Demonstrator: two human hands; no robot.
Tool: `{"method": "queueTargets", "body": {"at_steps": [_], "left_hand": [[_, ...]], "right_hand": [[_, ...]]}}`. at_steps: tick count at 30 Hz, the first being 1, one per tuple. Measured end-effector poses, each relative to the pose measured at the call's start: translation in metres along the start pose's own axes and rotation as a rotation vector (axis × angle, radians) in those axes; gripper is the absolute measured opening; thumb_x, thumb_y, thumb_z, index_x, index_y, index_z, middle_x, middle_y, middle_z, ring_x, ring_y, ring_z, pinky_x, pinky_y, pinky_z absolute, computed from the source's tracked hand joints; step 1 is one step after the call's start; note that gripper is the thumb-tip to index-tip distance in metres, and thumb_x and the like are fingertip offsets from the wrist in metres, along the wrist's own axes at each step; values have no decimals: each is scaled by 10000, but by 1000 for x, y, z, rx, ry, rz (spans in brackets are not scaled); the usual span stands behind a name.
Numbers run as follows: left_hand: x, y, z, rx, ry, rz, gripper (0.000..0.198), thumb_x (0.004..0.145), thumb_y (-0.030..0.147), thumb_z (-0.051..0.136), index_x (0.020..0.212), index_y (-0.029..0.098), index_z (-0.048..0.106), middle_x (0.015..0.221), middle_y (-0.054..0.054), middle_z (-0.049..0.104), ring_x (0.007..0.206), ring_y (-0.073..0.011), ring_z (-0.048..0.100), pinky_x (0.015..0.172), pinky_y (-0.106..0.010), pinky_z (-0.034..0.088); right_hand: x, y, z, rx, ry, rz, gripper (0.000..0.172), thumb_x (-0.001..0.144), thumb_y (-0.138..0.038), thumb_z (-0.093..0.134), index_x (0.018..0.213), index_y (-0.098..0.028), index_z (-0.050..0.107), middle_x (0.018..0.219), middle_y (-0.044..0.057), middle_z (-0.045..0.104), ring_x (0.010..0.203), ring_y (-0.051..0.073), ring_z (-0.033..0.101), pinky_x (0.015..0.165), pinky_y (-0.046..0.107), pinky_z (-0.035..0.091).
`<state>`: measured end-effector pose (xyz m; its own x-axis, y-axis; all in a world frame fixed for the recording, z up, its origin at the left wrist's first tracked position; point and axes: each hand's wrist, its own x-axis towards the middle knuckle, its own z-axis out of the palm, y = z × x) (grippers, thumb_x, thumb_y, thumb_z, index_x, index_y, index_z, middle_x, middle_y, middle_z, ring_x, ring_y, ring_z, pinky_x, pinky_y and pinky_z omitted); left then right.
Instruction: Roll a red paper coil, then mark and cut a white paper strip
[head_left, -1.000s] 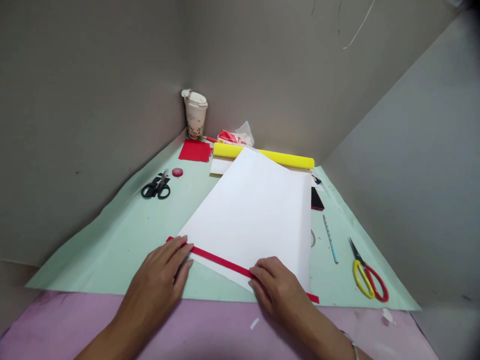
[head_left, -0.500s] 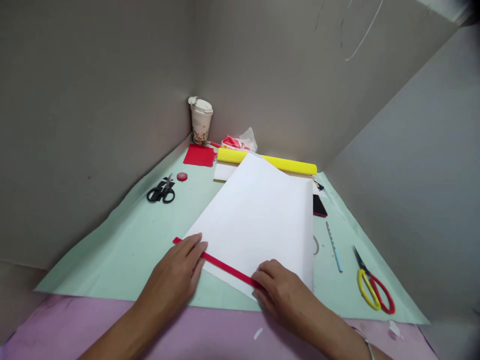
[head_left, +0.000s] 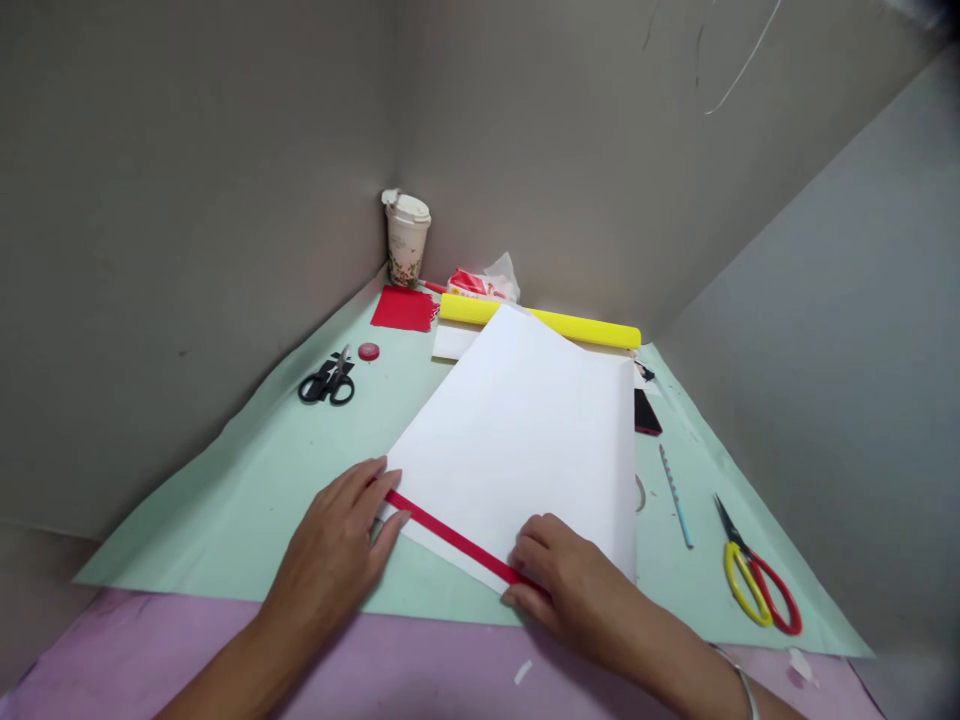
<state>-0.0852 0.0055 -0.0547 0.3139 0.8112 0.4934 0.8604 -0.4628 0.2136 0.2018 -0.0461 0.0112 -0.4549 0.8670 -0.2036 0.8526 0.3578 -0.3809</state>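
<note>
Lidded cup (head_left: 408,243) upright; black-handled scissors (head_left: 337,377) near red disc (head_left: 368,352); yellow roll (head_left: 585,328) lying flat.

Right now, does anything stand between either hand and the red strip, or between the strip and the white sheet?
Nothing visible does. The left hand and right hand are both at the red strip, which lies over the white sheet; its underside is hidden.
</note>
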Motion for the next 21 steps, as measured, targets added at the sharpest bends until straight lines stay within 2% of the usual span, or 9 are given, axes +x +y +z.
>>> {"method": "queueTargets", "body": {"at_steps": [3,5,7,10,12,16,18,21], "left_hand": [[-1,-5,4,-2,-40,-56,498,1011,426,455,1307,86,666,1354,-204,686,1223,-357,654,976,-529,577],[-2,-7,6,-10,-62,-69,492,1008,434,456,1290,100,680,1360,-196,684,1233,-355,649,992,-533,567],[-2,-7,7,-14,-61,-70,483,1007,431,453,1270,103,692,1356,-195,686,1235,-353,647,1003,-530,560],[-2,-7,8,-17,-31,-69,474,1003,437,457,1250,114,701,1337,-191,696,1220,-347,656,1003,-512,559],[-2,-7,8,-17,-13,-65,465,999,445,468,1239,125,706,1323,-185,705,1209,-347,663,987,-500,567],[-3,-7,8,-9,12,-49,441,1000,431,480,1222,126,708,1298,-185,718,1185,-349,676,960,-500,580],[-4,-8,8,-8,18,-37,428,1002,409,481,1220,118,706,1288,-190,721,1173,-349,681,949,-508,585],[-4,-8,8,-13,18,-32,410,997,389,497,1222,118,705,1283,-190,723,1166,-349,685,937,-505,593]], "right_hand": [[10,-1,-21,41,-85,1,131,901,-293,722,939,-173,686,1025,90,654,892,232,646,785,366,522],[29,-2,-41,67,-68,-42,171,908,-289,720,1033,-173,715,1036,95,688,913,237,663,816,373,521],[62,-5,-58,64,49,-142,206,943,-300,682,1085,-155,714,1049,105,711,937,239,662,836,372,509],[135,-15,-72,124,204,-214,210,973,-331,649,1072,-160,721,997,76,725,872,199,652,792,328,497],[190,-26,-70,157,275,-188,243,957,-308,681,1136,-146,709,1048,88,720,912,200,657,850,329,495],[284,-48,-50,191,332,-153,444,957,-293,682,1348,-103,589,1294,185,624,1107,255,631,996,377,467],[315,-55,-39,218,344,-150,518,931,-280,710,1394,-117,545,1363,193,580,1211,283,582,1051,392,440],[343,-59,-27,272,329,-151,511,893,-219,735,1367,-130,566,1365,185,572,1286,310,519,1083,413,419]]}}
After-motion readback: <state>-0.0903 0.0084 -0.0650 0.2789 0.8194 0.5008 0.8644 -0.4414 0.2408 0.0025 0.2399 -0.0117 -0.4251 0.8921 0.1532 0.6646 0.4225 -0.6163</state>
